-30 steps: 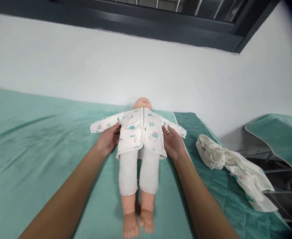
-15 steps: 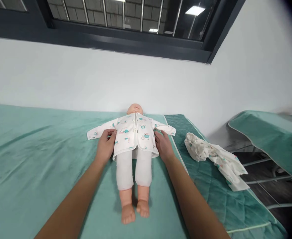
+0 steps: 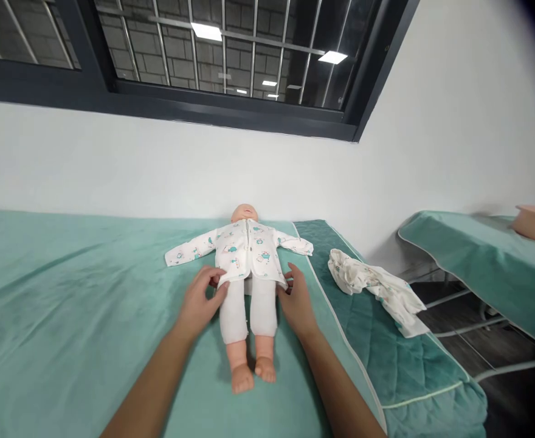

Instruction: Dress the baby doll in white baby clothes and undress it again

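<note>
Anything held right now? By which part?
Left hand and right hand are at opposite lower corners of the jacket; whether either grips it can't be told.

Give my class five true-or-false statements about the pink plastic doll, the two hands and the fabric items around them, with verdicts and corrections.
1. The pink plastic doll lies face up on a light-green cloth sheet. True.

2. A crumpled white printed fabric garment lies on a dark-green quilted pad. True.

3. The right hand holds that garment. False: it is at the lower hem of the white fabric jacket with green prints.

4. The left hand is at the jacket's lower hem too. True.

5. The jacket's sleeves are crossed over its front. False: they stretch outwards.
</note>
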`<state>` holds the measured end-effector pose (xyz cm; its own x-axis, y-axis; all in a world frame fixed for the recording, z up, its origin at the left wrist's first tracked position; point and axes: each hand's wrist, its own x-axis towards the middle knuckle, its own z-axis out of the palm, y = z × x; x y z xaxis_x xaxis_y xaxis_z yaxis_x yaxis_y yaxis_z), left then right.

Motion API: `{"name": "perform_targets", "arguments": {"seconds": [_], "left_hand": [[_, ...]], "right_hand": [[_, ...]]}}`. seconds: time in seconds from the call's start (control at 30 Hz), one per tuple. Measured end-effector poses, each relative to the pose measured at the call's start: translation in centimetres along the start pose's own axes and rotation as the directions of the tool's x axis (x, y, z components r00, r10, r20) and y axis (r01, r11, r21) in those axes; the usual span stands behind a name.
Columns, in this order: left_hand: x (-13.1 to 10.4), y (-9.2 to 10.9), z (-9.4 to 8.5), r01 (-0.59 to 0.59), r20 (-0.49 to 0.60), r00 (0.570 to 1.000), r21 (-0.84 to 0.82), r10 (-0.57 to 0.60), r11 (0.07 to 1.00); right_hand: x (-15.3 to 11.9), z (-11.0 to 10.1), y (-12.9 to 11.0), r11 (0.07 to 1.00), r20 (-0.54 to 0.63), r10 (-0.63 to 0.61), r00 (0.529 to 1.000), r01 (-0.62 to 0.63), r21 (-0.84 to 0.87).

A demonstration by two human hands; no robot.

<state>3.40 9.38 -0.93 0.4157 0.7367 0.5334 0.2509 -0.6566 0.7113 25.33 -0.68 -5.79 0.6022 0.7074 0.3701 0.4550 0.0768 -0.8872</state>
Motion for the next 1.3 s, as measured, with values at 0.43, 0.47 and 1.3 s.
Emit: {"name": "perform_targets", "arguments": {"seconds": [0.43, 0.47, 1.3], "left_hand": [[0.8, -1.3, -0.4, 0.311, -0.083, 0.865, -0.686, -0.495, 0.658], [1.1, -1.5, -0.6, 0.325, -0.046, 0.842, -0.751, -0.537, 0.574], [0.6, -0.9, -0.4, 0.215, -0.421, 0.770, -0.538, -0.480, 0.815]], "right_hand": [[-1.1, -0.9, -2.2, 0.959, 0.021, -0.251, 0.968, 0.252, -0.129], [-1.1, -0.9, -2.4, 0.956, 0.053, -0.275, 0.960, 0.279, -0.087], [1.1, -3.3, -0.8, 0.377, 0.168, 0.397, 0.903, -0.327, 0.866]]}}
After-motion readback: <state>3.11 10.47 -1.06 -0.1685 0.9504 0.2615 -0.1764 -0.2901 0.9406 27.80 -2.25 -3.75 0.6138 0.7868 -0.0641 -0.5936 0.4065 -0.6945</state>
